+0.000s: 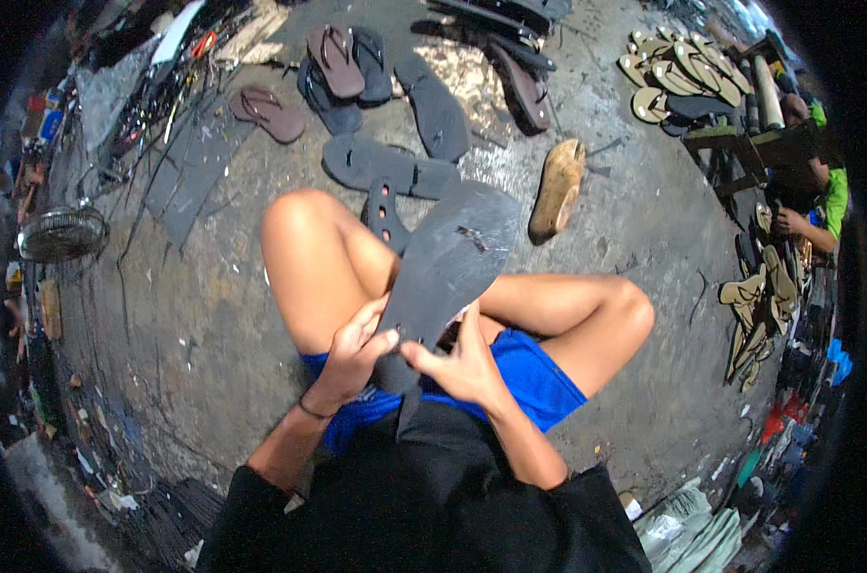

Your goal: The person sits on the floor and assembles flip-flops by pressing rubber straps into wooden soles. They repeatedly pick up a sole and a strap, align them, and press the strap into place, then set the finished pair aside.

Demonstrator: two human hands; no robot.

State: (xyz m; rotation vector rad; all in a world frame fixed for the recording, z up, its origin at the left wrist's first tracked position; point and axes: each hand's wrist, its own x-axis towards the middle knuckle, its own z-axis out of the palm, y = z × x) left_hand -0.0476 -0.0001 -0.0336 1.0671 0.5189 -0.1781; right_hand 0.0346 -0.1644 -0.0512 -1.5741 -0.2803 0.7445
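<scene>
We're mid-fitting by the look of it: the dark sole (448, 263) lies across our lap, heel end toward us, and the next move likely calls for a firm, steady push at that heel end. Our left hand (357, 346) is clenched on the sole's near edge, and our right hand (462, 361) pinches it from the other side, fingers closed.

The dark sole (443, 267) pinched between the left grip (357, 349) and right grip (457, 363) looks like matt grey rubber, scuffed and dusty. Beyond the grips, the floor (214, 277) is rough, stained concrete. A wooden shoe form (557, 186) lies further out, smooth and pale brown. Under the grips, the shorts (534, 377) are blue cloth.
</scene>
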